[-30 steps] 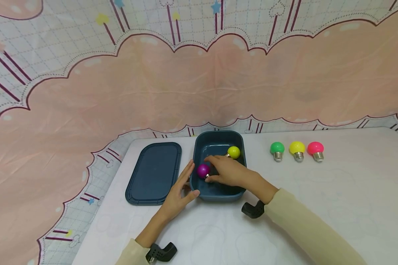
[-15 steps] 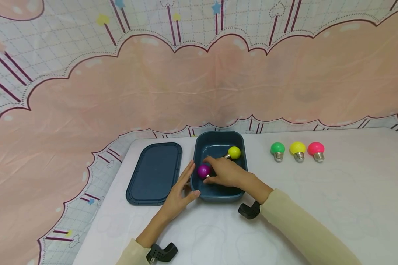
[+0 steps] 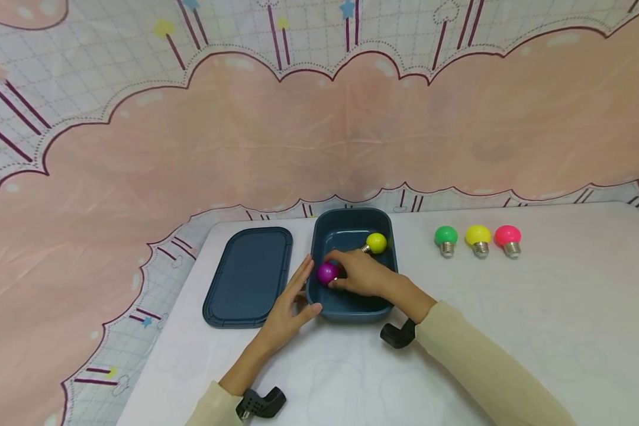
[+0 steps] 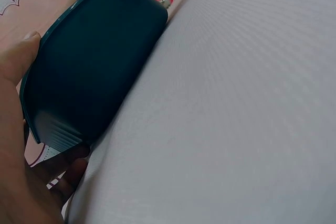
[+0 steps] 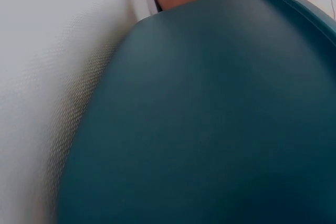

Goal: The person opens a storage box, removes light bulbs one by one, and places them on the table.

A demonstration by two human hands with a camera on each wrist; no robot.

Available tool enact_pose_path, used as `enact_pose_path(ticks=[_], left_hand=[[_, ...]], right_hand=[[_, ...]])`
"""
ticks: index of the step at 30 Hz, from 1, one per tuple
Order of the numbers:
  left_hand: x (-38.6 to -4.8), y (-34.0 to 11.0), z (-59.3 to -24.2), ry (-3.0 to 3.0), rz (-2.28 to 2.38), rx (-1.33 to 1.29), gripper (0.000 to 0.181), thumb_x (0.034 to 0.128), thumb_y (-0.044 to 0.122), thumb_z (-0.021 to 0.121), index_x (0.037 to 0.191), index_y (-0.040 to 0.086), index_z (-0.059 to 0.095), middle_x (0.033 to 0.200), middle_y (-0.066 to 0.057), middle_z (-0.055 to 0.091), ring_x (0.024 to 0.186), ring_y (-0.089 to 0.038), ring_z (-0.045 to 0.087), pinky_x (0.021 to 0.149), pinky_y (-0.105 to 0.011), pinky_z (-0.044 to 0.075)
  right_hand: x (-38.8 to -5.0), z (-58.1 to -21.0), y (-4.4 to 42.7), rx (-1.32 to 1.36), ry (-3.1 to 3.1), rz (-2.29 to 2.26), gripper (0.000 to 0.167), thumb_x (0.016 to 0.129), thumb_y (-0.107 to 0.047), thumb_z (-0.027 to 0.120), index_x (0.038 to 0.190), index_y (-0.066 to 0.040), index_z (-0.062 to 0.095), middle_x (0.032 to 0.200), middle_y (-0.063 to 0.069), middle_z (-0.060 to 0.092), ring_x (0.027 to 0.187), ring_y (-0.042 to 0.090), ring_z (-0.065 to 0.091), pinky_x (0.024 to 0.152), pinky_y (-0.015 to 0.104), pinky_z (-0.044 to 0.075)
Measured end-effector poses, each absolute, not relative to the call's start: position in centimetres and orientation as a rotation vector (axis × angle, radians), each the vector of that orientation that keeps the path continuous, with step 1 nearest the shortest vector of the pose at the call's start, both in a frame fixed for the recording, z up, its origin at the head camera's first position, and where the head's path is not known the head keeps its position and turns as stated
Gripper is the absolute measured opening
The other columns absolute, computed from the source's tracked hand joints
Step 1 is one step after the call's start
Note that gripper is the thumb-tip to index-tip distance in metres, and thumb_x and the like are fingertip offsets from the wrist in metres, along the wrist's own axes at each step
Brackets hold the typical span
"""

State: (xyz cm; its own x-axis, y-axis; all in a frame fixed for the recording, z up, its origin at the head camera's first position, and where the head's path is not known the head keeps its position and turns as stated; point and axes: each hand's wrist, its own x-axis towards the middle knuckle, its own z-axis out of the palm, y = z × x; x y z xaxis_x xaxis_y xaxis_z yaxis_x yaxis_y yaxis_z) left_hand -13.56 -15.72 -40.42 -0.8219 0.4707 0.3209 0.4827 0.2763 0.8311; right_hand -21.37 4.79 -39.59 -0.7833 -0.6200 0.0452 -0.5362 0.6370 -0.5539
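A dark blue plastic box (image 3: 351, 313) stands on the table, holding a purple light bulb (image 3: 327, 273) and a yellow-green light bulb (image 3: 376, 243). My right hand (image 3: 364, 273) reaches inside and pinches the purple bulb by its metal base, near the left wall; fingers and thumb partly cover that base. Against the box's left side rests my left hand (image 3: 284, 313), fingers extended and thumb at the near corner. In the left wrist view, the left thumb (image 4: 23, 56) touches the box rim. The box's outer wall (image 5: 199, 108) fills most of the right wrist view, hiding the right hand's work.
A matching dark blue lid (image 3: 248, 278) lies flat to the left of the box. On the right, a green bulb (image 3: 446, 235), a yellow bulb (image 3: 478, 235) and a pink bulb (image 3: 508, 235) lie in a row. A patterned cloth (image 3: 319, 136) hangs behind the white table.
The right wrist and forearm have shifted slightly left, while the right fingers stay at the purple bulb. The left hand and the box look unchanged.
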Motion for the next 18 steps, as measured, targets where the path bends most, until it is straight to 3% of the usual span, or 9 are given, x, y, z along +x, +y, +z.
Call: enact_pose_path(ticks=[8,18], left_hand=[[-13.6,-15.8,-40.4,-2.517,-1.623,-0.916,0.072,0.0900,0.000,0.059,0.151,0.002,0.021,0.158,-0.018,0.011,0.114,-0.044,0.045,0.083,-0.047,0.043],[-13.6,-15.6,-40.3,-2.520,-1.614,-0.915,0.072,0.0891,-0.003,0.059,0.150,-0.003,0.021,0.158,-0.018,0.012,0.109,-0.038,0.048,0.082,-0.049,0.043]], right_hand=[[-21.5,-39.5,4.8,-0.976,2.727,-0.834,0.047,0.087,-0.023,0.073,0.127,-0.007,0.056,0.105,0.008,0.068,0.088,0.017,0.062,0.083,0.036,0.050],[-21.4,-38.4,5.5,-0.958,2.765,-0.905,0.046,0.087,-0.022,0.073,0.128,-0.008,0.057,0.098,0.003,0.068,0.078,0.011,0.059,0.073,0.026,0.051]])
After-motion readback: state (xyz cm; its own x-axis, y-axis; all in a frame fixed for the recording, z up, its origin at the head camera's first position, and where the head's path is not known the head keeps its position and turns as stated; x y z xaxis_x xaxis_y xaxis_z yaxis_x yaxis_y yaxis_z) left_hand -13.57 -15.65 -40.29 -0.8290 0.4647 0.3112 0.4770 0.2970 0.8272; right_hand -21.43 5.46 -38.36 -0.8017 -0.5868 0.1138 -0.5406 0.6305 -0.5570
